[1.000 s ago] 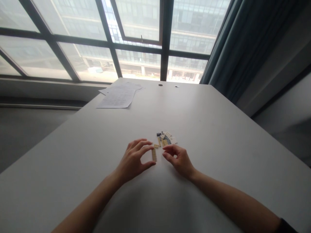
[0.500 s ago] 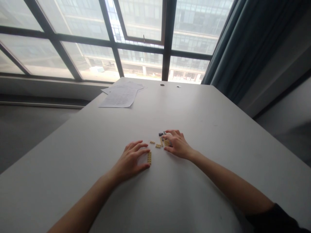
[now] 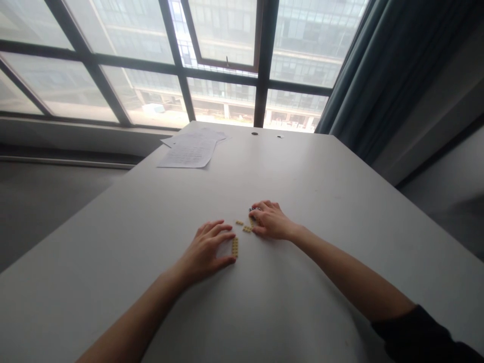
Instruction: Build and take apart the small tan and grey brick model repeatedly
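My left hand [image 3: 209, 247] holds a long yellow studded building brick [image 3: 235, 247] by its two ends, between thumb and index finger; its other fingers are stretched out. The brick lies on the white table. My right hand [image 3: 270, 221] is curled over a small group of building bricks. Dark bricks [image 3: 251, 209] and part of a yellow one show at its fingertips; the rest are hidden under the fingers. Between the hands lie a small yellow brick [image 3: 239, 222] and another yellow brick [image 3: 246, 229], close to the right thumb.
Printed paper sheets [image 3: 189, 154] lie at the far left of the white table [image 3: 287, 171]. Two small round items [image 3: 254, 133] are near the far edge, in front of a large window [image 3: 223, 101]. A dark curtain [image 3: 363, 75] hangs at the right.
My right hand has moved slightly left and closed in over the bricks, covering yellow and white ones that showed before. My left hand stays on the long brick. The view has shifted slightly.
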`<state>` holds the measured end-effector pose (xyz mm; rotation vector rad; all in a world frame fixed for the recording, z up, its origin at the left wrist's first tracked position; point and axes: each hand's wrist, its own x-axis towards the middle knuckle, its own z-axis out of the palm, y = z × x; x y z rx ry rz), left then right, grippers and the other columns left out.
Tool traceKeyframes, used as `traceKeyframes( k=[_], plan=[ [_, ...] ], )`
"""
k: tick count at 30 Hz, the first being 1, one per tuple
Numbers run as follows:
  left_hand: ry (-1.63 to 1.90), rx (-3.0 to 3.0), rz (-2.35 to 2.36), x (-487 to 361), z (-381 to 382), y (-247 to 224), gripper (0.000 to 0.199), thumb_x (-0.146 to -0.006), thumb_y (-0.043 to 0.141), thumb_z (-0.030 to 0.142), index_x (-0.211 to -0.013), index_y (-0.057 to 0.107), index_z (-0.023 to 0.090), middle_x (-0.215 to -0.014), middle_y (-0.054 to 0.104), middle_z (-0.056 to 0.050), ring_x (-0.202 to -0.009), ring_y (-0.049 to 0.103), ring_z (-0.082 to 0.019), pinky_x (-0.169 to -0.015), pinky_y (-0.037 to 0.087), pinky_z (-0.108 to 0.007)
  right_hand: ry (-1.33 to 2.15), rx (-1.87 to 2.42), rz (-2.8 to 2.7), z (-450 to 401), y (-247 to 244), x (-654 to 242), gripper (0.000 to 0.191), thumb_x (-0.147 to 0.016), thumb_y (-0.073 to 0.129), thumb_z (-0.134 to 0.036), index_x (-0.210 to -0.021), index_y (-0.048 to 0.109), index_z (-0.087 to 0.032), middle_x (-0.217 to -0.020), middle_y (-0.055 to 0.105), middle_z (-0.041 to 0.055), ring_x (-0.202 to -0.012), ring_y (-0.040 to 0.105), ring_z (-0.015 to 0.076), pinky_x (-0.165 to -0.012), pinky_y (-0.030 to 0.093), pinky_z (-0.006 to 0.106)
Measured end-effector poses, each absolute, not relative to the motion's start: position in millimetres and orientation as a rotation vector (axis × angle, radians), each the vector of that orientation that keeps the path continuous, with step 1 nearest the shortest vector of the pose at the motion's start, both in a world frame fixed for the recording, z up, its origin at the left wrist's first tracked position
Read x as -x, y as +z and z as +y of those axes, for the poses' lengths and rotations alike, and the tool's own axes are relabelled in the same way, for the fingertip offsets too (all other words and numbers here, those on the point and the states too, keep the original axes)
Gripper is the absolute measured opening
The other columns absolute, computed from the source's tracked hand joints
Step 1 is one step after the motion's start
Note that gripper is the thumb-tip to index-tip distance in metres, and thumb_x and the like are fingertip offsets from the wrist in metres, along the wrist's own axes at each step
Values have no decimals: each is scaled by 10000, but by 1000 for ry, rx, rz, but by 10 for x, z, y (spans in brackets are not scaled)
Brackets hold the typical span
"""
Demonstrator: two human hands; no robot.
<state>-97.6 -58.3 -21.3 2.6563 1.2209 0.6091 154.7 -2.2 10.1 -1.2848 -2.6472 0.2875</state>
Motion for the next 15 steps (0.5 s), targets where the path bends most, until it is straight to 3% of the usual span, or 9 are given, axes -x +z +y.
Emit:
traceKeyframes(
  k=[5, 15],
  plan=[
    [624, -2662, 1223, 985, -589, -209, 469, -719, 701, 436, -1149, 620, 270, -1230, 599, -75, -1258, 423, -312, -1046, 323, -495, 282, 1199, -2712, 45, 144, -1539, 389, -736, 709, -403, -1076, 634, -230, -1254, 537, 111, -1188, 418, 298, -982, 302, 480],
    [588, -2658, 1229, 981, -585, -211, 484, -733, 686, 453, -1166, 603, 254, -1255, 586, -88, -1260, 417, -322, -1038, 318, -524, 355, 1231, -2683, 128, 89, -1548, 470, -733, 707, -472, -1155, 621, -285, -1287, 525, 93, -1213, 413, 309, -999, 295, 508]
  ],
)
